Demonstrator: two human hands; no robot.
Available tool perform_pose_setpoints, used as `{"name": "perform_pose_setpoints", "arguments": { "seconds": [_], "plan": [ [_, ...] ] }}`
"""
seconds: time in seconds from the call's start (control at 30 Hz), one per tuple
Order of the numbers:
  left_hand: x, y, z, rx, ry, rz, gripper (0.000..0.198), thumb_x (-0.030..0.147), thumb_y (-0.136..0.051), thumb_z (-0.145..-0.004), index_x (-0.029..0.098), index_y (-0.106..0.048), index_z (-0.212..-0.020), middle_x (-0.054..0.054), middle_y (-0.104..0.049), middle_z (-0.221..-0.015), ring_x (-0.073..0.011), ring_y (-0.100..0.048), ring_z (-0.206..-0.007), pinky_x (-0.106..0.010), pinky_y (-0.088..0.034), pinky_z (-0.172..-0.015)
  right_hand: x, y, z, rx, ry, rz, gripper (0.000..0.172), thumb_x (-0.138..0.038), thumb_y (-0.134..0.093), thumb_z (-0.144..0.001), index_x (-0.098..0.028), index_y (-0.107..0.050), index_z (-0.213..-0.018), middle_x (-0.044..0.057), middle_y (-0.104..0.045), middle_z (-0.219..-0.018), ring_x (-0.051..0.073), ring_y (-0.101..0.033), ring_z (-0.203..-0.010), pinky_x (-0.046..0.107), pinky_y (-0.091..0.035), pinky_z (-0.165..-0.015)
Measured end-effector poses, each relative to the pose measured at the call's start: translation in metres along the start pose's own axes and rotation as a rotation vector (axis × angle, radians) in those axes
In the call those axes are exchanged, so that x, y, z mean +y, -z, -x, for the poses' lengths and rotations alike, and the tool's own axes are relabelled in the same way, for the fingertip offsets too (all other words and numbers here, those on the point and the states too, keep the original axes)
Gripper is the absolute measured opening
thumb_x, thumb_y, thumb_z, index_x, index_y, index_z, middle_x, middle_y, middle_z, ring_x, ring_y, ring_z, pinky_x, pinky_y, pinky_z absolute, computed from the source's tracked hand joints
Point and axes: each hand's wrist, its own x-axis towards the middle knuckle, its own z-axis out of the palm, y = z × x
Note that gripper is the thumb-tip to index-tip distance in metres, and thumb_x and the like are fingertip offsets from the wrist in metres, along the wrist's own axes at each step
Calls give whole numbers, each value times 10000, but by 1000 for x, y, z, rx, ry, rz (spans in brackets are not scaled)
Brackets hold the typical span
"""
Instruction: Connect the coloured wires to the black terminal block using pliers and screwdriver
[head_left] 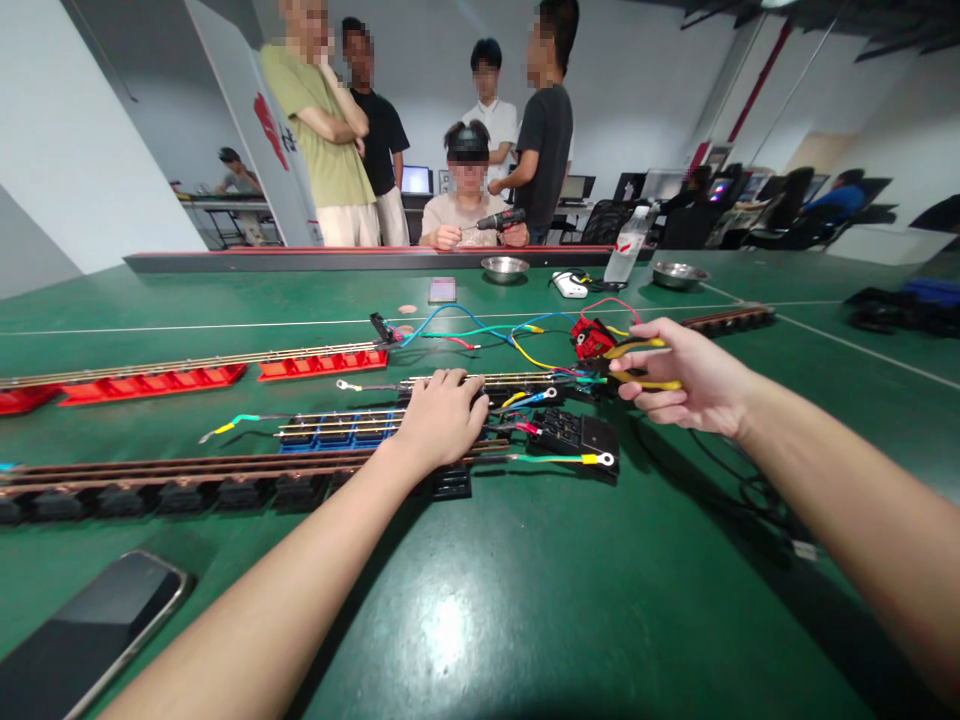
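Observation:
My left hand [444, 425] lies palm down with fingers curled over a rail assembly of thin brass-coloured strips on dark holders [517, 379]. My right hand [686, 375] grips pliers with yellow-and-black handles [651, 383]. The pliers' jaws point left, at the wires by the assembly's right end; exactly what they touch is too small to tell. Nearby lies a red block with wires [592, 338]. Below it are a black connector block [577, 435] and a green wire ending in a ring terminal [604, 460]. Beside my left hand is a shorter rail with blue holders [352, 432].
Copper-coloured rails on black holders [247, 492] and red holders [322, 364] extend left. A phone [97, 635] lies front left. Metal bowls [505, 270] and a bottle [626, 248] stand farther back. Across the green table [525, 600], a person holds a power drill [501, 219]; others stand behind.

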Motion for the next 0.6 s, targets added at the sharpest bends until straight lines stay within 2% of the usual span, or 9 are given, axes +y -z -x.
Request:
{"name": "perform_pose_setpoints", "arguments": {
  "seconds": [0.13,0.27,0.37,0.43,0.53,0.6],
  "plan": [
    [0,0,0,-1,3,3,469,381,-330,-1038,200,-594,-1380,-137,-623,-1389,-330,-562,-1252,-509,-463,-1009,14,-7,1,39,48,12,296,-517,-514,-887,-236,-445,-829,0,-512,-593,41,-154,-388,172,-163,-357],
    [0,1,0,-3,0,3,469,378,-324,-1039,195,-603,-1368,-139,-624,-1387,-330,-565,-1248,-512,-464,-1007,32,-9,-1,51,106,82,289,-471,-541,-871,-226,-428,-767,-40,-475,-574,32,-193,-365,169,-190,-356],
    [0,0,0,-7,-1,3,469,380,-323,-1038,200,-599,-1371,-140,-626,-1381,-326,-563,-1248,-507,-467,-999,44,-10,-3,121,201,194,252,-412,-639,-801,-224,-473,-783,-54,-492,-589,33,-250,-360,181,-234,-357],
    [0,0,0,-6,-3,4,467,383,-324,-1037,207,-596,-1374,-137,-627,-1379,-327,-564,-1246,-511,-469,-993,48,-11,-4,157,268,252,241,-366,-702,-750,-216,-559,-871,-64,-495,-584,42,-280,-364,191,-258,-355],
    [-1,-1,-1,-2,-2,5,463,383,-327,-1037,216,-596,-1374,-134,-625,-1381,-331,-566,-1244,-522,-470,-991,51,-10,-4,220,299,319,440,-334,-763,-694,-180,-658,-1092,-73,-479,-560,67,-338,-397,206,-315,-365],
    [-1,-1,-1,-3,1,4,460,381,-328,-1037,217,-598,-1373,-134,-624,-1385,-332,-565,-1248,-526,-469,-994,52,-8,-5,266,305,403,585,-332,-777,-681,-162,-669,-1230,-72,-471,-543,87,-372,-423,217,-343,-381]
  ]
}}
